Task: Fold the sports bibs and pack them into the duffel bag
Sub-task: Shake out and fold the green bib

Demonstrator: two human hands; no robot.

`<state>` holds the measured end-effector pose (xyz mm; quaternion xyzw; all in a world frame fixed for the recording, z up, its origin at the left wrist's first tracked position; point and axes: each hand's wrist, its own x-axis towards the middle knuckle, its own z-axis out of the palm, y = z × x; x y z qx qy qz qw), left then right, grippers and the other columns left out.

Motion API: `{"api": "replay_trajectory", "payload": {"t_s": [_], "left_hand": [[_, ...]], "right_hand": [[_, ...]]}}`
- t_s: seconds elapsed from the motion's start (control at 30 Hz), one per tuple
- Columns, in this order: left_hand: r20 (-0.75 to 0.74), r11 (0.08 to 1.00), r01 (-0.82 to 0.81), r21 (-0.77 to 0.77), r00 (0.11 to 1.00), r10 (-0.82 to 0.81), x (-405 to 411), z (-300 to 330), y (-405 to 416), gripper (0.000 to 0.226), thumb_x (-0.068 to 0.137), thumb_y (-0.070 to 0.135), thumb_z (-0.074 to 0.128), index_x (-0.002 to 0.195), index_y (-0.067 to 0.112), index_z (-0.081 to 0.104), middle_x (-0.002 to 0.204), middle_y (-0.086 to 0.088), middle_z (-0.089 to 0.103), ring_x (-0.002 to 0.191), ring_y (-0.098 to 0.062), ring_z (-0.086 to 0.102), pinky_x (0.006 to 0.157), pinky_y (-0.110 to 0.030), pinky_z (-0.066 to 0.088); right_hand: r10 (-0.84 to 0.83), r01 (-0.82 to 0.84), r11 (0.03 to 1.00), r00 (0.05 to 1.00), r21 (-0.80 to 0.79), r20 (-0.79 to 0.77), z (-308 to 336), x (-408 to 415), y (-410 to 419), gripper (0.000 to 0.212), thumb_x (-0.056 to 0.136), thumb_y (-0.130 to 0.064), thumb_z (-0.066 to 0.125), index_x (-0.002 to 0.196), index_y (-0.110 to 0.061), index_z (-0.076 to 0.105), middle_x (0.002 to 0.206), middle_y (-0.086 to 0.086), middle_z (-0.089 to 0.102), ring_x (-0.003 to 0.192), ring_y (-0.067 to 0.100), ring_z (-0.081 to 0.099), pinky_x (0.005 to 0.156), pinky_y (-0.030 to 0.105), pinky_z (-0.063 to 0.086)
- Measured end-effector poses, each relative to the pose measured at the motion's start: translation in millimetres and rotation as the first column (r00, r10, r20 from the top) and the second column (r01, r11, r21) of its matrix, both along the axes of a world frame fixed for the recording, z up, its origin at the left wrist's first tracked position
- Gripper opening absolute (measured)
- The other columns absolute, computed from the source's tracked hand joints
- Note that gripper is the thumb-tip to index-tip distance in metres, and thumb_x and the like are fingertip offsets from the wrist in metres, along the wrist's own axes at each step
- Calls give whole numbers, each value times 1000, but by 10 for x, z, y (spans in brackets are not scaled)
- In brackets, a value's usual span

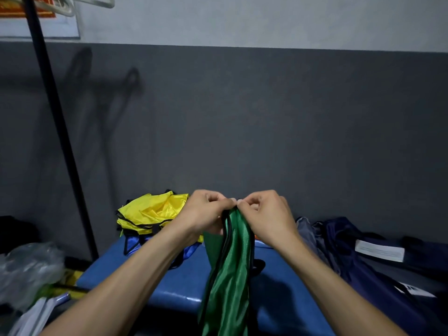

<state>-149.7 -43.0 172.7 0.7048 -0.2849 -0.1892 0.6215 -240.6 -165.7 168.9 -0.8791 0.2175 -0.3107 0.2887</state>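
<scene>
While I hold the green bib (228,270) up over the bench (174,284), none is seen packed: yellow and blue bibs (150,214) lie heaped behind, the bag (378,270) to my right. My left hand (206,212) and right hand (266,214) pinch its top edge, fingertips together; the cloth hangs below them, gathered, not yet folded.

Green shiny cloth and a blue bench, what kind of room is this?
Probably a sports changing or kit room: a green bib held up over a padded blue bench, yellow bibs piled behind, and a navy duffel bag beside it.
</scene>
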Motion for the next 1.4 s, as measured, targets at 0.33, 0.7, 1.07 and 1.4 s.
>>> {"api": "replay_trajectory", "payload": {"t_s": [0.33,0.7,1.07,1.4], "left_hand": [[-368,947,266,-178,875,-315,-42,22,158,30,100,4,42,119,-6,62,112,-22,73,101,-35,71,85,-43,61],[705,978,32,-205,698,125,27,-239,516,10,85,27,74,94,29,70,94,8,68,86,-17,64,70,-34,52],[954,970,226,-86,299,14,-506,-172,518,36,83,39,84,107,19,67,108,16,61,99,-14,57,88,-31,45],[986,977,-132,169,22,-168,-347,-337,577,52,73,63,74,110,32,53,91,23,27,82,-7,31,67,-25,37]], "right_hand": [[37,-101,926,983,-365,-178,86,-212,51,31,86,-48,66,86,-18,69,72,2,68,78,26,64,65,38,50],[468,-468,884,884,-27,4,569,-646,-644,11,98,-11,64,98,-15,74,97,-1,77,97,15,73,93,33,55],[440,-439,886,898,-148,-23,743,-565,-552,8,94,-15,70,92,-20,76,90,-5,78,90,12,73,91,38,57],[417,-413,888,909,-203,-26,821,-491,-440,8,93,-17,70,91,-20,76,83,-2,77,85,20,73,85,42,56]]}}
